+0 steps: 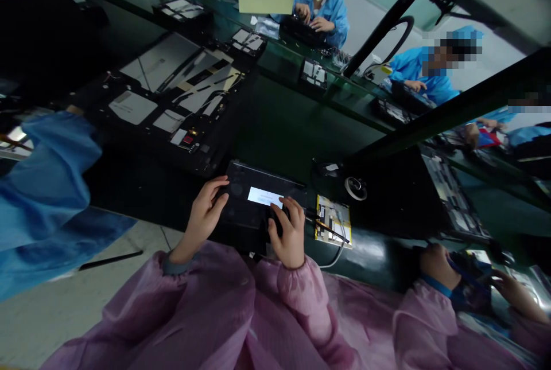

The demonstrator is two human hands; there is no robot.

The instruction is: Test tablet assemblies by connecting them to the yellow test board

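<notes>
A black tablet [262, 193] lies on the dark green workbench, its screen showing a bright white patch. My left hand [202, 218] grips the tablet's left edge with curled fingers. My right hand [287, 233] holds its lower right side, with the fingertips resting on the screen near the white patch. A dark object shows under the right fingers, but I cannot tell what it is. Just right of my right hand lies a gold-and-white circuit board [333, 221] with a thin cable.
A roll of tape [355, 188] stands beyond the board. Black tablet frames with white parts [159, 94] lie at the upper left. Co-workers in blue smocks [424, 74] work along the far bench, and another in pink [443, 301] works at the lower right. Dark metal rails cross the upper right.
</notes>
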